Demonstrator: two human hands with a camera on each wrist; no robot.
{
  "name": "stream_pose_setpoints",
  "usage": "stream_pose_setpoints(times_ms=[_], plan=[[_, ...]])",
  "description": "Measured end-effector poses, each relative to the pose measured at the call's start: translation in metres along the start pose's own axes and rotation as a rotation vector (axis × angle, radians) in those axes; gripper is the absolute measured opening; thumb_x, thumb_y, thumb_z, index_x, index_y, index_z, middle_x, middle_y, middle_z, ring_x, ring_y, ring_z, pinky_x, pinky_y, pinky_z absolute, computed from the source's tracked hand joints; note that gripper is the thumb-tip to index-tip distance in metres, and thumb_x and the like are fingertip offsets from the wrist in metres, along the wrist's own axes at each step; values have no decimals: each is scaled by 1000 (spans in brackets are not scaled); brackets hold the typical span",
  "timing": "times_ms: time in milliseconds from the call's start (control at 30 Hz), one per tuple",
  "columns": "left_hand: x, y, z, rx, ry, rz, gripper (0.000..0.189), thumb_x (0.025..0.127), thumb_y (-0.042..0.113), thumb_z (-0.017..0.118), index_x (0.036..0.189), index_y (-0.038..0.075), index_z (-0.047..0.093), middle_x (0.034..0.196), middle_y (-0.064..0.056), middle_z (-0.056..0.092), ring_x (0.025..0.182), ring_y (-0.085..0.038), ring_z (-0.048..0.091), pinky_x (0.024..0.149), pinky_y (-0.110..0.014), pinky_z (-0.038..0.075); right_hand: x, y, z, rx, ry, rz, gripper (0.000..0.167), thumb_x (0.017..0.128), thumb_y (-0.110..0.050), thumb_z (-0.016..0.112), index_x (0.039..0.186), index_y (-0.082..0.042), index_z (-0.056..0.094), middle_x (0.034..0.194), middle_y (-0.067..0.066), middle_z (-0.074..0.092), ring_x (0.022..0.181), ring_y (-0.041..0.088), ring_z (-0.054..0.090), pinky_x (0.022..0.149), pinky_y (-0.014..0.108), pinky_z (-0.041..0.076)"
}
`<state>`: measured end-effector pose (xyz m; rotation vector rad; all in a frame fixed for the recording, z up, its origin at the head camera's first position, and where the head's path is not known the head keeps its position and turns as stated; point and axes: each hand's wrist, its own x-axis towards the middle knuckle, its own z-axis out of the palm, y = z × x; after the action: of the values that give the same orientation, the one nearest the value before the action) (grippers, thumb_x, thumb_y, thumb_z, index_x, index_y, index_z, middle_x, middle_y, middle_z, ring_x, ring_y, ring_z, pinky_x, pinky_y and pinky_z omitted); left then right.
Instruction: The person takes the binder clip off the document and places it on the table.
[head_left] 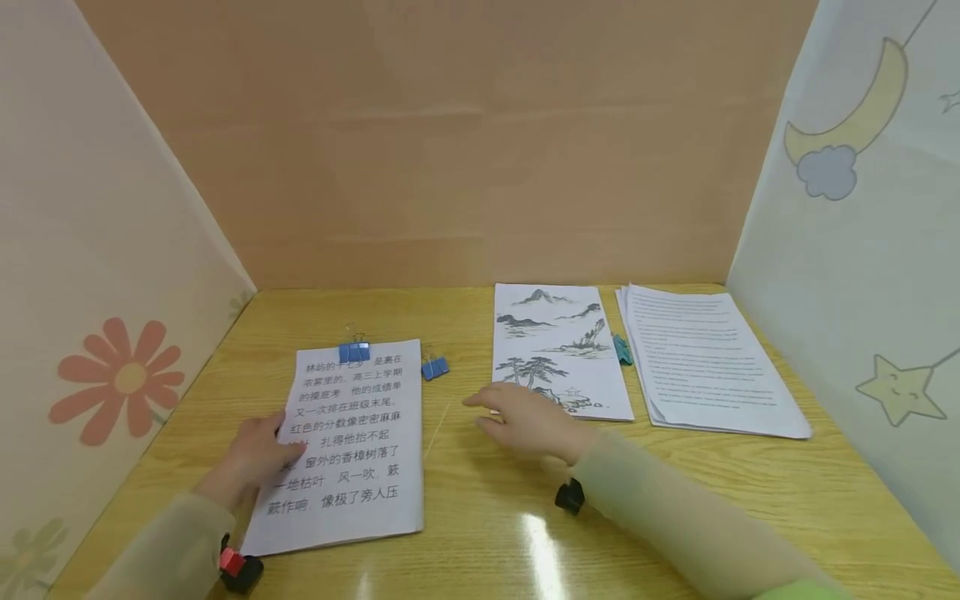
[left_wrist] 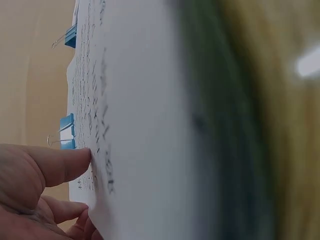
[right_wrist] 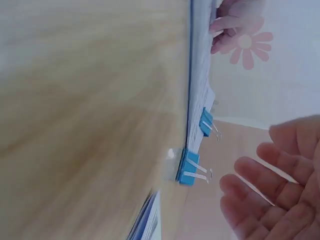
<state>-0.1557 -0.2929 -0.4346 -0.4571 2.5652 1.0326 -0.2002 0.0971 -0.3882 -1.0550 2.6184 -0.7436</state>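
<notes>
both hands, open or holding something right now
Left hand: holding the left edge of the large-print papers.
Right hand: open, holding nothing.

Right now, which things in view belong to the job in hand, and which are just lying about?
Likely in the job:
large-print pages, pinched at the left edge by the left hand
blue clip at their top edge
second blue clip at their right, the right hand open nearby

Apparently just lying about:
landscape picture sheets
small-print pages
teal clip between those two stacks
</notes>
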Motion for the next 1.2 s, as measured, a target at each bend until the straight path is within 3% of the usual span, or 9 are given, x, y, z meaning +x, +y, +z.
stream_pose_setpoints(times_ms=[67, 200, 333, 433, 633, 800, 933, 1133, 1200], plan=[[-4, 2, 0, 16, 11, 4, 86, 92, 22, 64, 150, -5, 7, 144, -42, 6, 124, -55, 25, 104, -65, 24, 26, -6, 2, 179, -15, 71, 39, 99, -27, 54, 135, -10, 56, 130, 3, 59, 119, 21, 54, 98, 39, 44], [-10, 5, 2, 20, 24, 14, 85, 92, 22, 63, 149, -7, 8, 142, -42, 8, 123, -55, 26, 104, -65, 24, 76, -13, 16, 464, -6, 177, 49, 99, -31, 54, 140, -7, 49, 134, 4, 56, 123, 21, 51, 100, 37, 43], [-7, 6, 5, 23, 31, 24, 84, 92, 20, 63, 149, -9, 9, 142, -42, 9, 122, -56, 27, 104, -64, 26, 112, -12, 29, 554, 11, 271, 52, 99, -30, 54, 145, -8, 43, 142, 6, 49, 131, 23, 44, 105, 39, 38], [-3, 4, 7, 22, 40, 18, 83, 92, 19, 63, 149, -9, 10, 142, -41, 9, 123, -55, 27, 104, -64, 27, 126, -9, 34, 530, 31, 312, 52, 99, -28, 53, 146, -7, 41, 145, 9, 45, 134, 26, 41, 107, 41, 37], [-3, 0, 5, 25, 47, 17, 84, 92, 21, 65, 149, -10, 11, 140, -40, 12, 117, -50, 32, 100, -62, 32, 154, 4, 44, 316, 113, 344, 53, 100, -22, 52, 147, -6, 37, 149, 11, 40, 138, 27, 35, 111, 41, 30], [-5, -2, 5, 25, 40, 25, 85, 91, 23, 66, 148, -11, 13, 140, -41, 13, 117, -50, 32, 101, -62, 31, 175, 13, 55, 73, 88, 343, 54, 101, -27, 49, 149, -7, 34, 150, 10, 38, 139, 26, 32, 113, 38, 27], [-6, -2, 3, -54, 29, 34, 82, 94, 29, 63, 148, -10, 14, 142, -38, 19, 117, -48, 39, 100, -58, 36, 183, 14, 58, 8, 74, 354, 60, 98, -29, 55, 150, -9, 33, 150, 10, 39, 138, 28, 34, 112, 41, 28], [-9, -5, -13, -230, 79, -16, 81, 99, 43, 48, 151, -5, 8, 152, -34, 8, 137, -52, 12, 109, -62, 18, 187, 12, 55, -58, 52, 357, 66, 93, -29, 65, 150, -13, 35, 151, 11, 37, 139, 30, 32, 112, 45, 26], [-9, -7, -18, -260, 99, -29, 81, 99, 44, 46, 152, -2, 7, 154, -32, 5, 138, -52, 11, 109, -63, 17, 188, 11, 53, -70, 50, 356, 67, 92, -29, 66, 149, -13, 36, 150, 12, 38, 138, 30, 33, 112, 45, 27]])
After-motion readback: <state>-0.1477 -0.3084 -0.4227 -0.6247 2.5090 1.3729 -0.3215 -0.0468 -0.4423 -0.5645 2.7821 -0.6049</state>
